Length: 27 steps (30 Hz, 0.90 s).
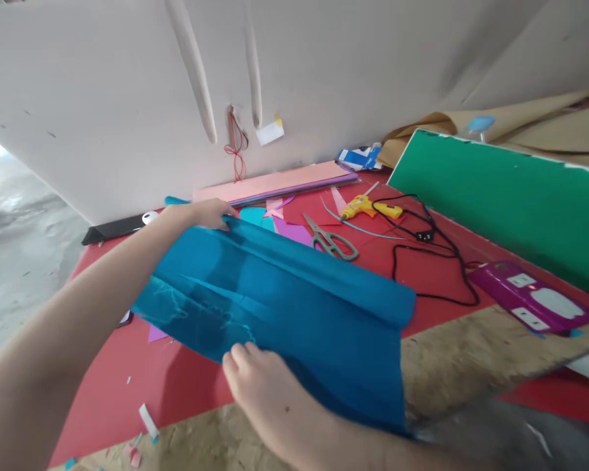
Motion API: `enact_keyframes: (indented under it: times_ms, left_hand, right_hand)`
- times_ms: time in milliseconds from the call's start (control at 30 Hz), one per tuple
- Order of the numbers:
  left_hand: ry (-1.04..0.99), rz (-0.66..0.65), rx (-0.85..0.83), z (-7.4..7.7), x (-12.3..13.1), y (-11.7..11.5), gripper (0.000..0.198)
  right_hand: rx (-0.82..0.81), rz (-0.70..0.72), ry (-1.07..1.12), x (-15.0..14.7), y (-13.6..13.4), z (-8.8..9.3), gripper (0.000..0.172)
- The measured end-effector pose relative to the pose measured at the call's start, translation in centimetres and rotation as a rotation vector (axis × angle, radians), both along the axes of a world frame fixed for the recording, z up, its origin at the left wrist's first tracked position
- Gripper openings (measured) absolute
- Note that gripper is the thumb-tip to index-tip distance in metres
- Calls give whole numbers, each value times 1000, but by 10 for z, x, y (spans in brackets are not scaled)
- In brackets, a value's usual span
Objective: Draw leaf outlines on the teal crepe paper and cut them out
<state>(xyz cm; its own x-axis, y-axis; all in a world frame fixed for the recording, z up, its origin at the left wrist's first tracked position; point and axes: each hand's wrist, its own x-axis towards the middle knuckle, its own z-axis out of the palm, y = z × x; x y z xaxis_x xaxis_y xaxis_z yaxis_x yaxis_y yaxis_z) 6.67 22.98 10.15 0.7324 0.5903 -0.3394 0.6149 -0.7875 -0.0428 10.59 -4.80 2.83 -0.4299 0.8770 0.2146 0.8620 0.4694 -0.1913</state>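
Observation:
A wide blue cloth-like sheet (324, 327) lies slantwise across the red table, with its far side rolled into a long tube. My left hand (213, 214) reaches over the sheet and closes on the rolled part near its far left end. At the near edge, my right hand (262, 379) has its fingers curled over the sheet. Pale crinkled marks show on the blue surface between the hands. Just behind the roll lies a pair of scissors (330, 241) with grey-green handles, touched by neither hand.
A yellow glue gun (368, 207) with a tangled black cord lies behind the scissors. To the right are a purple power strip (535, 297) and a leaning green board (500, 203). Pink sheets (275, 183) lie along the white wall. Paper scraps (148, 422) dot the near table edge.

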Motion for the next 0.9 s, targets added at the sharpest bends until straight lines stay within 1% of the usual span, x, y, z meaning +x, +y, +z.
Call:
enact_keyframes:
  times_ms: [33,100,133,167,200,233,267,300,333,367,433,500,533,600,667,767,900]
  left_hand:
    - [5,-35,8,-5,7,-1,32]
    - [-12,-88,47,-16,18,-5,32]
    - [-36,-102,84,-21,20,-9,32]
    - [-72,-107,132,-26,19,-16,33]
    - [-114,-99,190,-31,17,-24,33]
    - [-160,-83,249,-35,11,-35,34]
    - [-203,-65,301,-40,4,-49,35]
    - [-239,-50,340,-45,-5,-65,35]
    - [-265,-47,361,-51,-16,-82,36]
    - [-283,-50,370,-58,-26,-101,38]
    - [-302,-56,376,-73,-47,-136,44]
    - [-311,-46,383,-89,-63,-163,56]
    - [-311,-36,385,-97,-69,-173,63]
    - [-307,-23,375,-108,-79,-183,72]
    - [-301,-10,359,-114,-86,-186,75]
    - [-295,6,337,-115,-97,-185,73]
    - [-286,8,308,-112,-107,-186,73]
  right_hand:
    - [-14,-18,6,-14,-1,-1,20]
    - [-37,-57,14,-33,-5,-4,30]
    - [-31,-62,34,-35,-7,-4,33]
    - [2,-54,98,-31,-8,-3,33]
    - [51,-18,162,-21,-8,-1,33]
    - [64,-12,193,-6,-6,2,35]
    - [28,-42,192,13,-1,6,38]
    - [0,-138,179,33,6,10,37]
    - [-36,-283,145,54,15,12,35]
    - [-48,-369,125,73,26,13,34]
    - [-67,-474,106,99,50,9,41]
    - [-108,-527,94,110,72,-2,50]
    - [-129,-540,93,111,81,-8,53]
    - [-185,-550,100,110,94,-18,52]
    - [-251,-557,118,109,101,-25,42]
    - [-351,-550,172,117,107,-27,26]
    - [-434,-487,309,130,109,-25,22]
